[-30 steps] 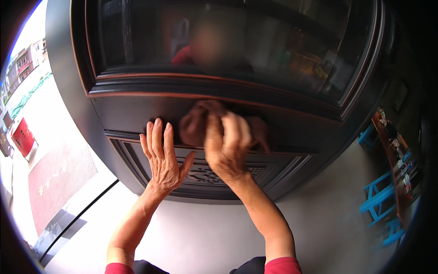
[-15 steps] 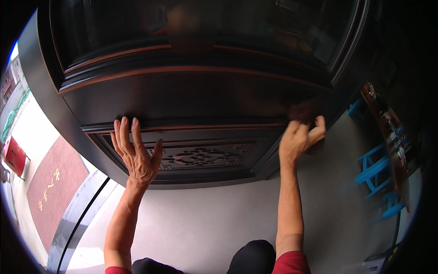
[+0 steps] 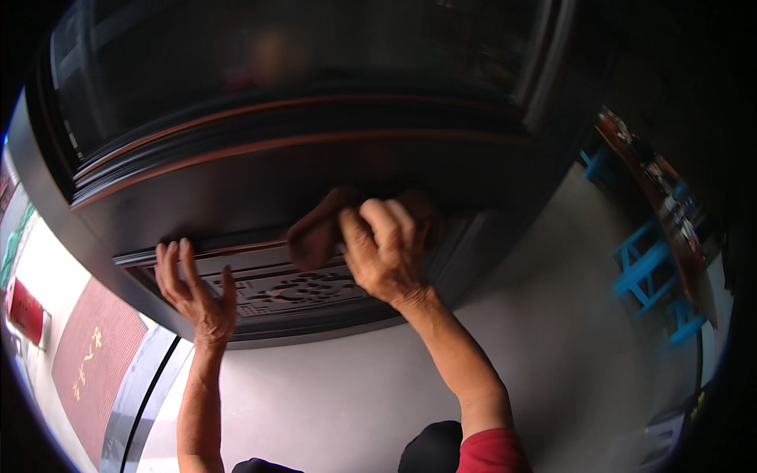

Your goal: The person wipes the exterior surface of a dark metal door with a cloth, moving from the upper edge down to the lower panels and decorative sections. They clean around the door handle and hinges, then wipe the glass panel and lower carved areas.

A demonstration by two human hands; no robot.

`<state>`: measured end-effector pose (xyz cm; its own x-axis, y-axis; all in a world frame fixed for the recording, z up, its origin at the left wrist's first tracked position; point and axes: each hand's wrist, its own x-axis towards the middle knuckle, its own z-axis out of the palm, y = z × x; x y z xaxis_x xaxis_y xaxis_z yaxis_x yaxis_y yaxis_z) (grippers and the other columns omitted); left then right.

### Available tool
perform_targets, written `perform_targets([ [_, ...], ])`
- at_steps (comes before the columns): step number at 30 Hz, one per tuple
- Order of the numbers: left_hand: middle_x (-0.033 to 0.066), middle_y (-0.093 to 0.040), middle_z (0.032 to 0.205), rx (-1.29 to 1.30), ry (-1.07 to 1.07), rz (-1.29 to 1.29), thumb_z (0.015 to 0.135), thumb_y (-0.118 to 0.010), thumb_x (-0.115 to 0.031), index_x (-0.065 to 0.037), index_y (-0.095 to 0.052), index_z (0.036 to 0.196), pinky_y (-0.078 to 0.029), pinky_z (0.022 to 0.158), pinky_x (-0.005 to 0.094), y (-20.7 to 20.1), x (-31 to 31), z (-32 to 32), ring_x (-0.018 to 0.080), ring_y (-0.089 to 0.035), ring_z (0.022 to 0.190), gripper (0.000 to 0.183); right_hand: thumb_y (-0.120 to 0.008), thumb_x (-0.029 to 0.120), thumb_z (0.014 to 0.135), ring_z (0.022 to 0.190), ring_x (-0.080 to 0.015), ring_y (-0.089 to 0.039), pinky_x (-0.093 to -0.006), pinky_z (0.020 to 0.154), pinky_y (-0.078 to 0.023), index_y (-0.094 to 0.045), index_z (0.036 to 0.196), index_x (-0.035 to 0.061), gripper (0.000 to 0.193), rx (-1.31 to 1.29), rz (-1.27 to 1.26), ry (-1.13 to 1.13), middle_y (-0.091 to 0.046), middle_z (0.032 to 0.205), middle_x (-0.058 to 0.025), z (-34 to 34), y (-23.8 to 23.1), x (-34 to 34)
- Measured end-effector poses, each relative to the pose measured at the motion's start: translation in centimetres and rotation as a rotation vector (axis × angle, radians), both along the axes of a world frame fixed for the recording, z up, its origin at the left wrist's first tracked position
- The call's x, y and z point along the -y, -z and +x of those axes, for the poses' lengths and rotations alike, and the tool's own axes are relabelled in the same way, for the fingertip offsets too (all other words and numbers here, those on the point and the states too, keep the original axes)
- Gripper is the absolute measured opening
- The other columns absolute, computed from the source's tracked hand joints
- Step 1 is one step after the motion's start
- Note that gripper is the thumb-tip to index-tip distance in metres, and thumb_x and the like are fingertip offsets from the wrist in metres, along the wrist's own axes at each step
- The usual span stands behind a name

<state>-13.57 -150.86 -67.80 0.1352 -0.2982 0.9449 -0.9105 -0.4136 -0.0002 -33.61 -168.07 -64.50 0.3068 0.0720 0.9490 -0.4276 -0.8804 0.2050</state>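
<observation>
In front of me stands a dark door (image 3: 236, 173) with reddish edge lines, a glass pane above and a carved panel (image 3: 303, 290) below. My left hand (image 3: 193, 296) rests against the moulding at the left of the carved panel, its fingers spread and holding nothing. A dark reddish-brown cloth (image 3: 319, 230) is gripped in my right hand (image 3: 386, 252), pressed against the door at the panel's upper moulding. Part of the cloth hides behind the fingers and is slightly blurred.
To the left, beyond a dark threshold line, lies a red mat (image 3: 98, 359) with a red box-like stand (image 3: 25, 311) past it. At the right are blue stools (image 3: 646, 276) beside a long wooden table (image 3: 658, 201) covered with small items. Pale floor (image 3: 331, 394) stretches below the door.
My right hand has swept left along the moulding with the cloth, from the door's right side to above the carved panel. My left hand stays on the left moulding. The view has shifted slightly.
</observation>
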Motion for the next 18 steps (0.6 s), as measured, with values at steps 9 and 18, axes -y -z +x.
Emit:
perform_targets([
  [9,0.0166,-0.029,0.139,0.037,0.031,-0.064,0.079,-0.064,-0.008,-0.006,-0.032,0.139,-0.025,0.108,0.0472,0.0,0.7,-0.3,0.0369,-0.026,0.134,0.067,-0.057,0.028,0.084,0.118,-0.0385,-0.027,-0.0545,0.095,-0.021,-0.051,0.119,0.0018,0.044,0.401,0.208,0.249,-0.028,0.133,-0.0221,-10.0,-5.3,10.8],
  [18,0.0154,-0.023,0.142,0.053,-0.011,-0.059,0.085,-0.061,-0.018,-0.007,-0.03,0.14,-0.025,0.109,0.0512,0.4,1.0,0.0,0.0359,-0.024,0.134,0.064,-0.038,0.033,0.093,0.134,-0.0368,-0.018,-0.0564,0.104,-0.019,-0.042,0.127,-0.0027,0.05,0.46,0.116,0.343,-0.021,0.146,-0.0198,-13.4,-11.9,15.2],
])
